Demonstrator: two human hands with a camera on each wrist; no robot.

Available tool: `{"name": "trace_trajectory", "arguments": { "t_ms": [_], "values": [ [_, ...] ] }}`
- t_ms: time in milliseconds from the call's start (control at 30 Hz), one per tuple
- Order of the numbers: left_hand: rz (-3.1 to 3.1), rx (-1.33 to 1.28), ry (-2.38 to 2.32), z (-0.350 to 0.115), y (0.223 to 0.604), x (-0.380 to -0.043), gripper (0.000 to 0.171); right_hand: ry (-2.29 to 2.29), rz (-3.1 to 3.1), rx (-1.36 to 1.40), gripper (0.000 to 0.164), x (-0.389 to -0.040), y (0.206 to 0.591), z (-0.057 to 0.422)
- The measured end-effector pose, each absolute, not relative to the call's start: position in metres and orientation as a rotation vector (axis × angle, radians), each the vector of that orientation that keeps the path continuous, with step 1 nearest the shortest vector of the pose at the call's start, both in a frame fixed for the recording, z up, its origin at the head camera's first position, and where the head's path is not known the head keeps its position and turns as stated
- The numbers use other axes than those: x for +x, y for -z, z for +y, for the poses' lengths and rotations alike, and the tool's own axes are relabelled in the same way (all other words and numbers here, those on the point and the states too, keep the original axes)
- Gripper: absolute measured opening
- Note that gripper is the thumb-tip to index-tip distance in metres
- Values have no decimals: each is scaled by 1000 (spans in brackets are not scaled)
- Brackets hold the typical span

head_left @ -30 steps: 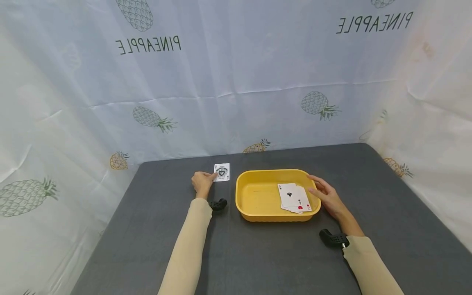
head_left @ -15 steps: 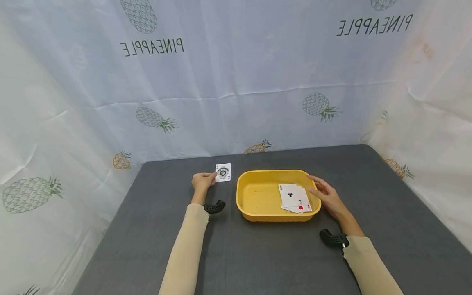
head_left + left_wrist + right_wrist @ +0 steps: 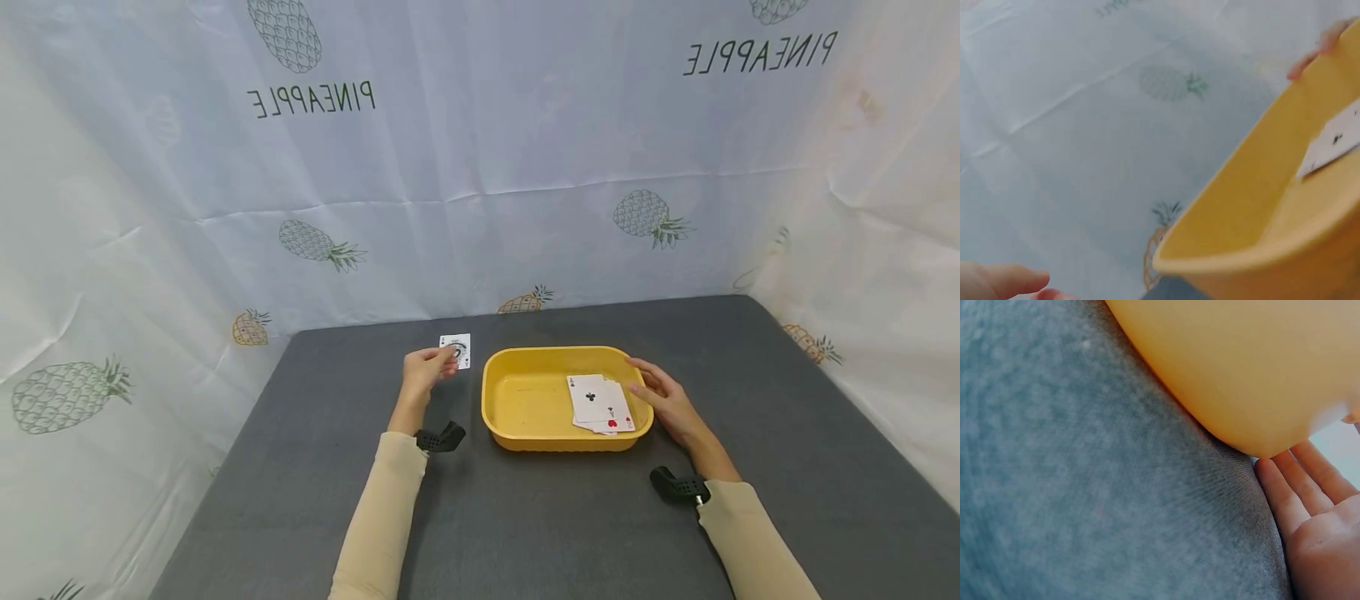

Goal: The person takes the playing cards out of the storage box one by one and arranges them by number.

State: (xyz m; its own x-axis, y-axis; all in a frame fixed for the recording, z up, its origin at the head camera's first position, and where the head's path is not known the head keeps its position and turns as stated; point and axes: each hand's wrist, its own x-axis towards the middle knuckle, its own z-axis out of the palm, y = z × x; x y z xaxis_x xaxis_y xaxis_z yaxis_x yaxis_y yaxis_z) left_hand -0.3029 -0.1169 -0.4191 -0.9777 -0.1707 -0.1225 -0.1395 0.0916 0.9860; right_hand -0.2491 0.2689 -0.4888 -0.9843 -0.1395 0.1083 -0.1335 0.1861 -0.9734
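Observation:
In the head view, a playing card (image 3: pixel 463 343), the ace of spades, lies face up on the table left of a yellow plastic bin. My left hand (image 3: pixel 424 373) hovers over the card's left part, thumb and forefinger close together and hiding some of its print. The left wrist view catches only the tips of the left fingers (image 3: pixel 1019 278), with no card between them. At the right end of the yellow bin (image 3: pixel 525 354), my right hand (image 3: pixel 669 404) grips the rim, thumb inside and fingers along the outer wall. Several overlapping cards (image 3: pixel 592 400), an ace of clubs on top, lie in the bin's right half.
The dark grey table (image 3: pixel 540 525) extends around the bin. Behind it hangs a white pineapple-print curtain (image 3: pixel 465 150), which also covers both sides. A black wrist camera (image 3: pixel 441 437) sits on the left wrist, another black camera (image 3: pixel 675 485) on the right.
My left hand has moved right from the card's left edge to over the card, while the card stays in place. The right hand and bin keep their positions.

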Motion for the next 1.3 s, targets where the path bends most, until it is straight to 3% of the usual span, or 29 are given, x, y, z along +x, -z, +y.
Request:
{"name": "trace_trajectory", "arguments": {
  "t_ms": [733, 1300],
  "values": [
    [-2395, -16, 2324, -30, 412, -270, 34, 1966, 2423, -247, 55, -249, 490, 268],
    [-2696, 272, 2055, 27, 432, -267, 26, 1937, 2408, -238, 58, -251, 487, 268]
  ]
}}
